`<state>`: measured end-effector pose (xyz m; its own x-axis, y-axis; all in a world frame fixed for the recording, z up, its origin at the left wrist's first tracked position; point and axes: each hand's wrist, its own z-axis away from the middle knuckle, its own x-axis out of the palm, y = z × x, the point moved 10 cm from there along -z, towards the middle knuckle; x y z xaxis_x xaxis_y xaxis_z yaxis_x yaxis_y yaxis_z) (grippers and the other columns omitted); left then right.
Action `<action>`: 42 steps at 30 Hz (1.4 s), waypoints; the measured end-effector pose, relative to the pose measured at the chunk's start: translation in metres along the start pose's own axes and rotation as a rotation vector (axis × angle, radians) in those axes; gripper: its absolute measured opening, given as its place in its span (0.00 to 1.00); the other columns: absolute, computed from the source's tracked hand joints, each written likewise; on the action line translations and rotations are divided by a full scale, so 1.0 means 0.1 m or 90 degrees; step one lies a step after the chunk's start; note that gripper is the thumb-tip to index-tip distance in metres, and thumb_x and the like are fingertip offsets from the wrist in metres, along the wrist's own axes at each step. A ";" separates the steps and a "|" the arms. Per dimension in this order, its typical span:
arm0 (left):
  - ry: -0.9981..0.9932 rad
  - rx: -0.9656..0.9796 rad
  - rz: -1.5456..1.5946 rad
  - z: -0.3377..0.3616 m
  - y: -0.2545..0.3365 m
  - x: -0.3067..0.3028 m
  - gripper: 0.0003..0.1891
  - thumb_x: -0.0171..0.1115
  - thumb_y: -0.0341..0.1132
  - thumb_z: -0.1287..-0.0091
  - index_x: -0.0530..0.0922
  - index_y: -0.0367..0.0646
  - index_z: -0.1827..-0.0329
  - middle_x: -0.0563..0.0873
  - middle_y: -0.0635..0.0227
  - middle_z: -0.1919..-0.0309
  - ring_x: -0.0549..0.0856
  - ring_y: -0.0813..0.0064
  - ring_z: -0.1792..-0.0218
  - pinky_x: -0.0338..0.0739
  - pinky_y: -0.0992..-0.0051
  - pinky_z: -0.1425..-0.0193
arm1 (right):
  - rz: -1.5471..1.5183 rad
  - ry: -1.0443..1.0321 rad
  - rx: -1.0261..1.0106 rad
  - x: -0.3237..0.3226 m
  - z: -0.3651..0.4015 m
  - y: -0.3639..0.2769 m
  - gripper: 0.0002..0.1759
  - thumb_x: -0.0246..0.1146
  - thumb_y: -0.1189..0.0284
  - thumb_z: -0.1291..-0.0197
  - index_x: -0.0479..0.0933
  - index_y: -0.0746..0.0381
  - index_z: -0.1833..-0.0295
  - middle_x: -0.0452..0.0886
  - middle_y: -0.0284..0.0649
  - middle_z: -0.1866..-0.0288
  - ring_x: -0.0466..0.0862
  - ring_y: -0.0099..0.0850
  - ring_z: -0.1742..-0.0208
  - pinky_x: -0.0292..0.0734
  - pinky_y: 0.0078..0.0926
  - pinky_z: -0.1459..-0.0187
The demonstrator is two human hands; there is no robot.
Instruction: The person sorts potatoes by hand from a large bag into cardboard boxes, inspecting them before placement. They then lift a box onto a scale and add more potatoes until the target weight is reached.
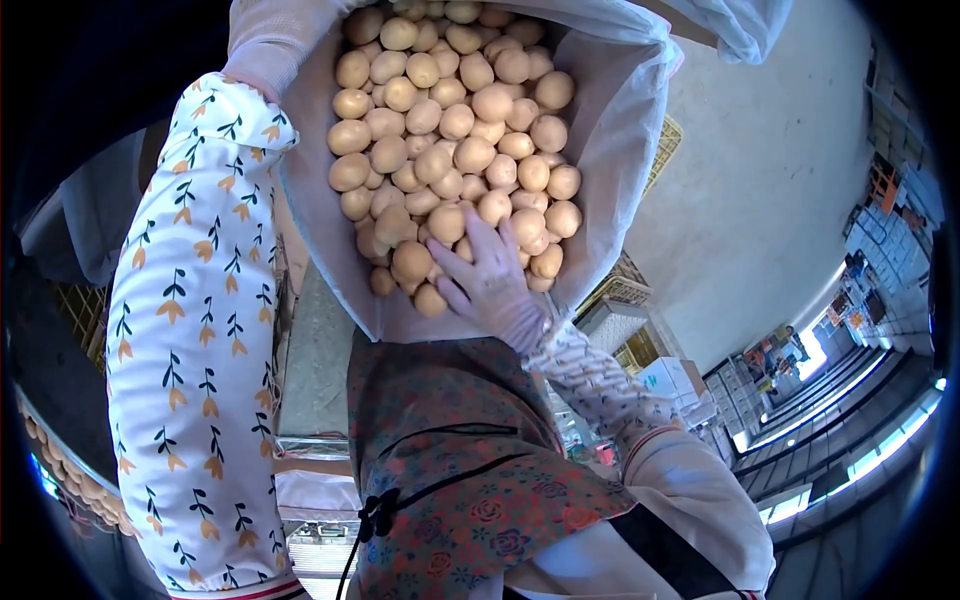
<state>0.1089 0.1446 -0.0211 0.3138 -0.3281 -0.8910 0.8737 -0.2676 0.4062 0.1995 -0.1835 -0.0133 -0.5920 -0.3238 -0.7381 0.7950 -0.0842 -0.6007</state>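
Many round, tan, potato-like items fill a container with a pale plastic liner at the top centre. My right hand, in a thin translucent glove, rests on the near edge of the pile with its fingers spread, touching several pieces. My left hand, in a whitish glove, is at the container's upper left side; its fingers are hidden, so what they grip cannot be made out. A patterned sleeve covers each forearm. A dark floral apron lies just below the container.
Yellow crates and a white box stand to the right of the container. A grey floor stretches beyond. More round tan items are at the lower left. Shelving or stacked goods are at the far right.
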 end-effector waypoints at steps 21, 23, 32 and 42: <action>0.014 0.026 0.048 0.01 0.02 -0.02 0.16 0.73 0.54 0.44 0.91 0.58 0.58 0.89 0.61 0.67 0.88 0.57 0.65 0.79 0.63 0.58 | 0.212 -0.176 0.254 -0.38 -2.34 1.65 0.38 0.59 0.54 0.39 0.67 0.62 0.26 0.71 0.56 0.27 0.71 0.48 0.27 0.70 0.39 0.31; 0.021 0.033 0.045 0.03 0.01 -0.03 0.16 0.73 0.54 0.44 0.91 0.58 0.58 0.89 0.61 0.67 0.88 0.57 0.64 0.79 0.63 0.58 | 0.148 -0.261 0.198 -0.46 -2.31 1.55 0.38 0.60 0.53 0.38 0.66 0.62 0.26 0.72 0.56 0.28 0.73 0.49 0.28 0.72 0.42 0.34; 0.053 0.054 -0.011 0.03 0.05 -0.06 0.20 0.72 0.60 0.46 0.90 0.55 0.63 0.89 0.61 0.69 0.88 0.56 0.63 0.79 0.60 0.58 | 0.260 -0.360 0.173 0.02 -1.71 1.25 0.28 0.58 0.52 0.38 0.80 0.53 0.36 0.75 0.47 0.31 0.76 0.45 0.31 0.74 0.42 0.34; 0.027 0.055 0.018 0.05 0.10 -0.11 0.17 0.72 0.58 0.44 0.90 0.59 0.61 0.89 0.61 0.68 0.88 0.57 0.64 0.79 0.61 0.58 | 0.298 -0.462 0.144 0.23 -1.72 1.41 0.33 0.59 0.47 0.40 0.75 0.50 0.32 0.72 0.53 0.33 0.73 0.50 0.31 0.69 0.44 0.30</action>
<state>0.1121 0.1406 -0.0062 0.3546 -0.2990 -0.8859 0.8298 -0.3360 0.4456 0.2755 -0.0408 -0.1676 -0.0326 -0.8818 -0.4705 0.9868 0.0464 -0.1553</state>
